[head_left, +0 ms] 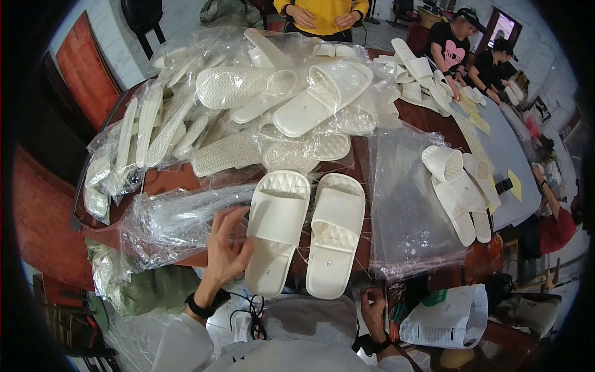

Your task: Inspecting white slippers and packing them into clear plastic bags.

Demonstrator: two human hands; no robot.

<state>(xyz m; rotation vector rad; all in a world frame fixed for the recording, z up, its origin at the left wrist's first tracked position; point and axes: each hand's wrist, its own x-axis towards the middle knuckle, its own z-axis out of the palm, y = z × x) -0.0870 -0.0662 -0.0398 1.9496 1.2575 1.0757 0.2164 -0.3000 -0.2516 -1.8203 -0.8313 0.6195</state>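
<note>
A pair of cream-white, open-toed slippers with quilted insoles (279, 217) lies side by side at the near edge of the reddish-brown tabletop (437, 127), between crumpled clear plastic film (180, 217) and flat, clear plastic bags (409, 211). Beside them, the left hand (226, 248) has curved, parted fingers gripping nothing; thumb contact is unclear. The right hand (373, 315) hangs low, fingers loosely curled; whether they hold anything cannot be told.
</note>
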